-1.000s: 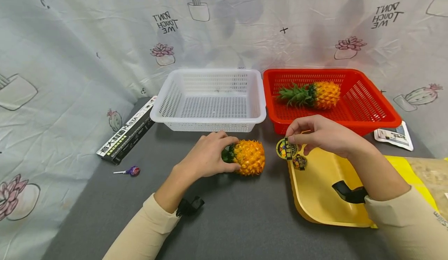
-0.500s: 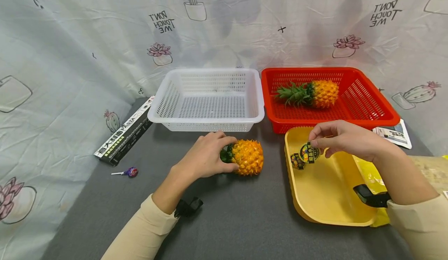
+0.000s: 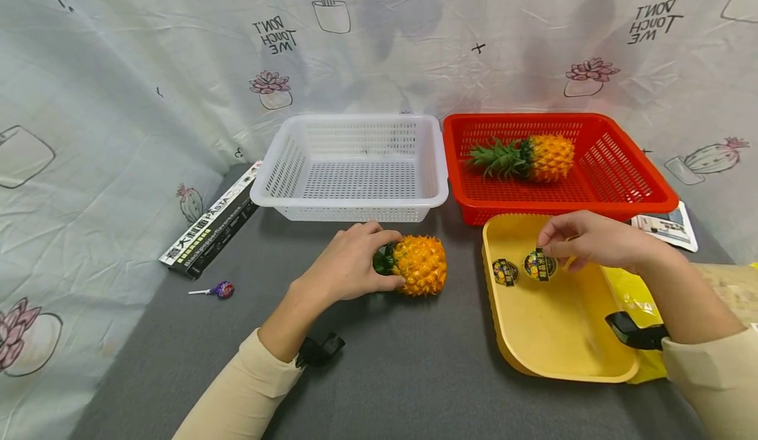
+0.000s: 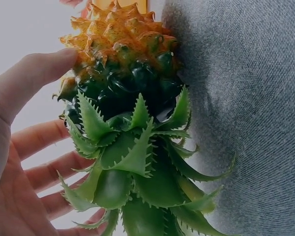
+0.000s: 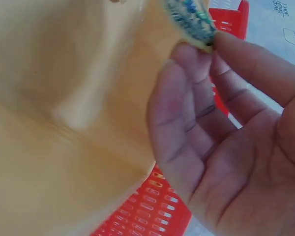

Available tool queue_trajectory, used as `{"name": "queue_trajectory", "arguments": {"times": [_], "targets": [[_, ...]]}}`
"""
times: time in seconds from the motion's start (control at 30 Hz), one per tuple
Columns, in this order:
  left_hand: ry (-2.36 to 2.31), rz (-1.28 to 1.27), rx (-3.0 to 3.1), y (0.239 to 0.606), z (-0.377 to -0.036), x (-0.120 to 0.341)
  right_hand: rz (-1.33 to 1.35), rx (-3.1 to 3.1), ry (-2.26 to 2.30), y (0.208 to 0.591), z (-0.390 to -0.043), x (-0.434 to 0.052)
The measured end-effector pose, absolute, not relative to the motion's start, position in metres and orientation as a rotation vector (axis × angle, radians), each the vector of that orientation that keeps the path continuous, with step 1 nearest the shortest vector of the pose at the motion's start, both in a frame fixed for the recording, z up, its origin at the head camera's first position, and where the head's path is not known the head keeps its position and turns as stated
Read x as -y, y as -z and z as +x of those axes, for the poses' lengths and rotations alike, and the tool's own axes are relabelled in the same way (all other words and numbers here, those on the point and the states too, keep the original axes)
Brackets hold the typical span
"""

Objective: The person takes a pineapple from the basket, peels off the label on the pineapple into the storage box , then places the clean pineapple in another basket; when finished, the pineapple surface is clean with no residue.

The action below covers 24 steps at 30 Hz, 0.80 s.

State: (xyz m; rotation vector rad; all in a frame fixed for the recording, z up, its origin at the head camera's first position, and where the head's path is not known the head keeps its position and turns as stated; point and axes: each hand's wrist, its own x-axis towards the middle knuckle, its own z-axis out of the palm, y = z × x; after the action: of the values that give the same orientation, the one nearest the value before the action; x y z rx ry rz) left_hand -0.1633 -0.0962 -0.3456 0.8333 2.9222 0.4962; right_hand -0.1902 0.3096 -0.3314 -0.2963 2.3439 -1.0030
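Observation:
A small orange pineapple (image 3: 422,266) lies on the grey table, its crown pointing left. My left hand (image 3: 349,262) holds it near the crown, mostly covering the green leaves in the head view. The left wrist view shows the thumb against the dark lower part of the fruit and serrated leaves (image 4: 132,172) below. Over the yellow tray (image 3: 562,341), my right hand (image 3: 598,243) pinches a round black sticker (image 3: 539,264) by its upper edge, between thumb and fingertips. Another round sticker (image 3: 505,272) lies inside the tray at its left side.
Behind stand a white basket (image 3: 355,213) and a red basket (image 3: 568,206) with another pineapple (image 3: 551,157) in it. A pasta box (image 3: 210,223) and a lollipop (image 3: 224,289) lie at left. Yellow packaging (image 3: 633,295) sits right of the tray.
My right hand has moved right with its sticker, from the tray's left edge to over its inside. The left hand and the pineapple under it keep their place.

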Motion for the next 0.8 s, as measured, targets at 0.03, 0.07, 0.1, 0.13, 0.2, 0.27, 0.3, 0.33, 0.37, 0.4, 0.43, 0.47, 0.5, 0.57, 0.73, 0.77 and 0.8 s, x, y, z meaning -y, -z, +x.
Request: {"name": "queue_trajectory", "arguments": {"times": [0.03, 0.07, 0.1, 0.13, 0.2, 0.27, 0.3, 0.33, 0.37, 0.4, 0.43, 0.47, 0.5, 0.57, 0.73, 0.77, 0.8], "targets": [[-0.494, 0.833, -2.923, 0.346, -0.163, 0.096, -0.298, -2.347, 0.983, 0.332, -0.191, -0.309], [-0.492, 0.833, -2.923, 0.346, -0.163, 0.096, -0.295, -2.346, 0.967, 0.332, -0.191, -0.308], [-0.492, 0.834, -2.922, 0.345, -0.163, 0.097, -0.289, -2.350, 0.945, 0.333, -0.191, -0.307], [-0.493, 0.835, -2.921, 0.345, -0.163, 0.097, -0.282, -2.352, 0.924, 0.333, -0.191, -0.306], [-0.497, 0.835, -2.919, 0.345, -0.163, 0.097, -0.270, -2.357, 0.887, 0.334, -0.192, -0.304], [-0.500, 0.834, -2.918, 0.345, -0.163, 0.097, -0.275, -2.361, 0.862, 0.335, -0.193, -0.302], [-0.502, 0.833, -2.918, 0.344, -0.163, 0.097, -0.280, -2.366, 0.848, 0.336, -0.194, -0.301], [-0.502, 0.833, -2.918, 0.344, -0.162, 0.097, -0.283, -2.371, 0.836, 0.336, -0.194, -0.300], [-0.503, 0.833, -2.919, 0.344, -0.162, 0.097, -0.288, -2.376, 0.823, 0.337, -0.195, -0.299], [-0.503, 0.833, -2.920, 0.344, -0.162, 0.098, -0.292, -2.378, 0.813, 0.338, -0.195, -0.298], [-0.503, 0.833, -2.922, 0.345, -0.162, 0.098, -0.296, -2.384, 0.800, 0.338, -0.196, -0.297], [-0.501, 0.835, -2.925, 0.345, -0.162, 0.098, -0.294, -2.387, 0.786, 0.339, -0.196, -0.296], [-0.500, 0.835, -2.926, 0.345, -0.162, 0.098, -0.289, -2.391, 0.777, 0.340, -0.196, -0.295], [-0.501, 0.834, -2.928, 0.345, -0.162, 0.098, -0.283, -2.397, 0.763, 0.341, -0.196, -0.293], [-0.510, 0.834, -2.921, 0.344, -0.161, 0.097, -0.277, -2.443, 0.723, 0.345, -0.195, -0.291], [-0.511, 0.834, -2.919, 0.344, -0.161, 0.097, -0.277, -2.454, 0.712, 0.346, -0.194, -0.292], [-0.513, 0.834, -2.918, 0.344, -0.161, 0.097, -0.278, -2.465, 0.699, 0.347, -0.194, -0.293]]}}
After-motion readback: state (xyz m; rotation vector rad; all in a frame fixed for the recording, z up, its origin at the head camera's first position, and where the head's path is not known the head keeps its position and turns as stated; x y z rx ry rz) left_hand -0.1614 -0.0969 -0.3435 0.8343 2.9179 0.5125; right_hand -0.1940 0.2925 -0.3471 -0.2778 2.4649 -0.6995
